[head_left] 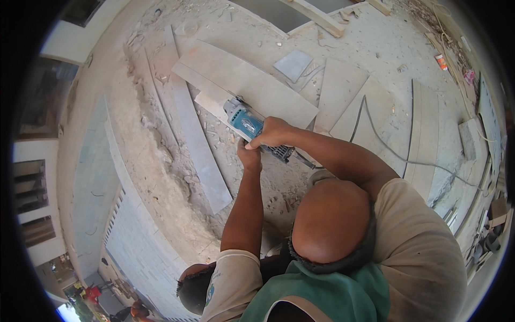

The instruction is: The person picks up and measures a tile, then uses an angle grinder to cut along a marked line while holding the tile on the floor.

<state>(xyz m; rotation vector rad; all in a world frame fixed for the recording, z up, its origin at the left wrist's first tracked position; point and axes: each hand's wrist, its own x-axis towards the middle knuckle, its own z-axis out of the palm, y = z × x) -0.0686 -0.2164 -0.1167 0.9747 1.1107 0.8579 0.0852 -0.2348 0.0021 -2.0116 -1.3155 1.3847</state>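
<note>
A teal and grey angle grinder (244, 122) rests its front end on the edge of a long pale tile slab (257, 86) lying on the dusty floor. My right hand (272, 134) wraps over the grinder's body from above. Just below it, my left hand (249, 158) is closed around the grinder's rear handle. A black power cord (375, 134) runs from the tool across the slabs to the right. The blade is hidden under the tool's head.
A long narrow tile strip (198, 145) lies left of the grinder amid rubble. A small square grey tile (293, 65) and more pale slabs (343, 91) lie beyond. A wooden plank (316, 16) sits at the top, and a block wall (134, 241) at lower left.
</note>
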